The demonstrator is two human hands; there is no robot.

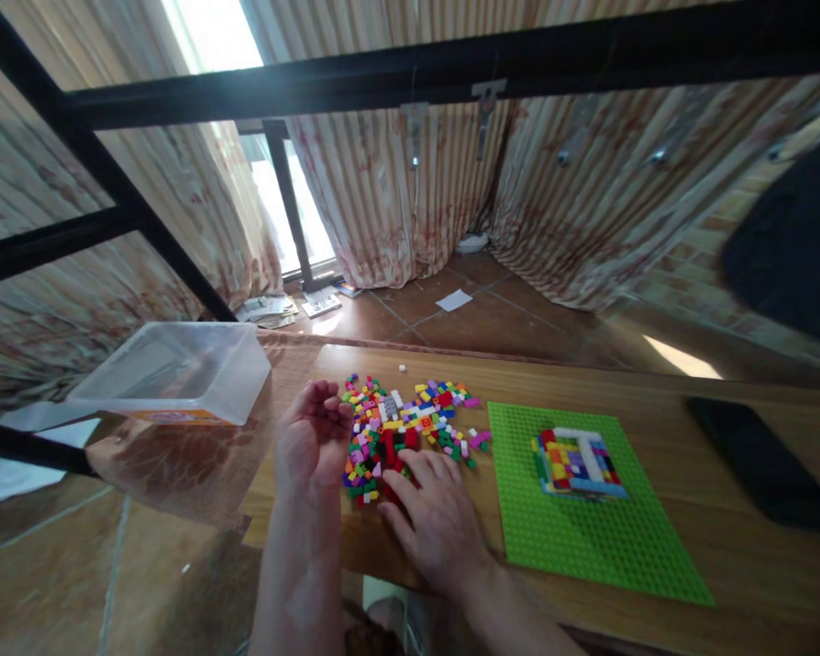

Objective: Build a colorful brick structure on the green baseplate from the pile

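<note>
A heap of small coloured toy bricks (pixel 365 437) is spread across the wooden table. At its left edge, my left hand (pixel 314 433) is turned palm up, fingers loosely curled and apart, with nothing visible in it. My right hand (pixel 437 515) lies palm down over the near side of the heap, fingers spread; its fingertips reach the bricks and partly hide them. To the right lies a green baseplate (pixel 519 519). On it stands a low rectangular structure of multicoloured bricks (pixel 564 465), with a white bar across its top.
A clear plastic box (pixel 246 374) stands left of the table on a brown cloth (pixel 191 474). A dark phone (pixel 758 465) lies on the table (pixel 683 556) at the right. One white brick (pixel 403 368) sits apart at the back. Black metal bars (pixel 328 87) cross the upper view.
</note>
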